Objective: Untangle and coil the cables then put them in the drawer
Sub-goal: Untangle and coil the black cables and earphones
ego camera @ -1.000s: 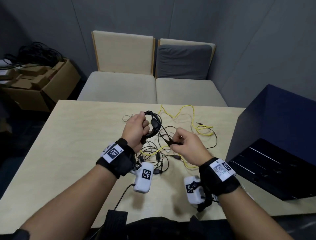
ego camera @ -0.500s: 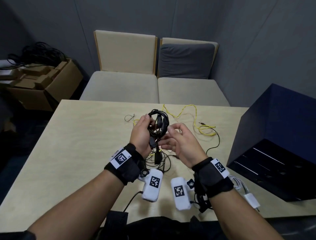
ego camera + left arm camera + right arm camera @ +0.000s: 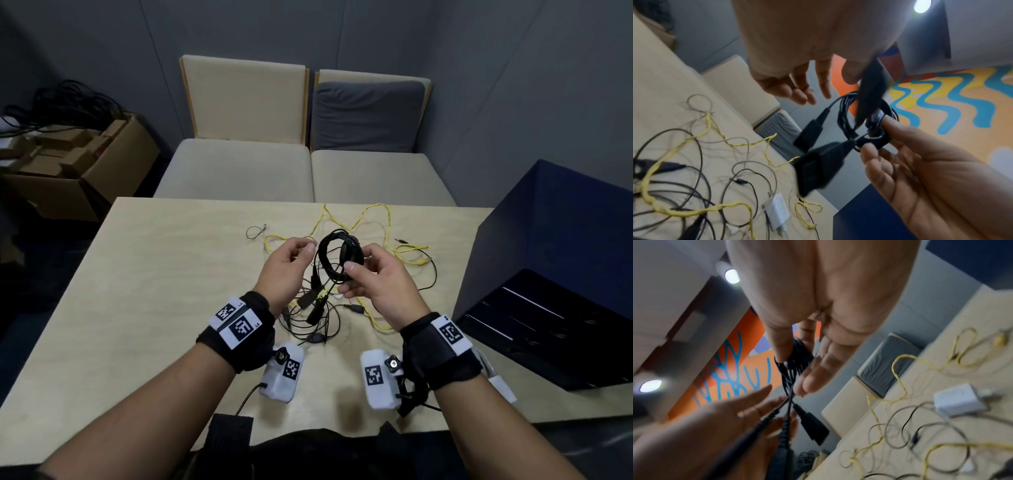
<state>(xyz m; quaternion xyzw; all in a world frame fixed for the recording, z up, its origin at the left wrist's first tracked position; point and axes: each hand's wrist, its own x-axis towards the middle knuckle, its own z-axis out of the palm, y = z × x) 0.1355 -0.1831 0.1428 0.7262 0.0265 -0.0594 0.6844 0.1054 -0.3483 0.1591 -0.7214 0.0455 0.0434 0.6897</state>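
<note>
A black cable wound into a coil [image 3: 337, 255] hangs above the table. My right hand [image 3: 358, 260] pinches the coil between thumb and fingers, as the right wrist view shows [image 3: 793, 363]. Its black plugs [image 3: 310, 298] dangle below. My left hand [image 3: 303, 251] is just left of the coil, fingers relaxed, holding nothing. A yellow cable [image 3: 387, 236] and several thin black cables [image 3: 308, 325] lie tangled on the table under my hands. A white charger [image 3: 777, 211] sits among them.
A dark blue cabinet [image 3: 555, 274] stands on the table's right side. The wooden table [image 3: 154, 291] has bare surface to the left. Two cushioned seats [image 3: 239, 171] are behind it, and a cardboard box [image 3: 85, 171] is on the floor at left.
The coil has passed from my left hand to my right. The left hand let go and drew slightly left; the right hand moved up to the coil.
</note>
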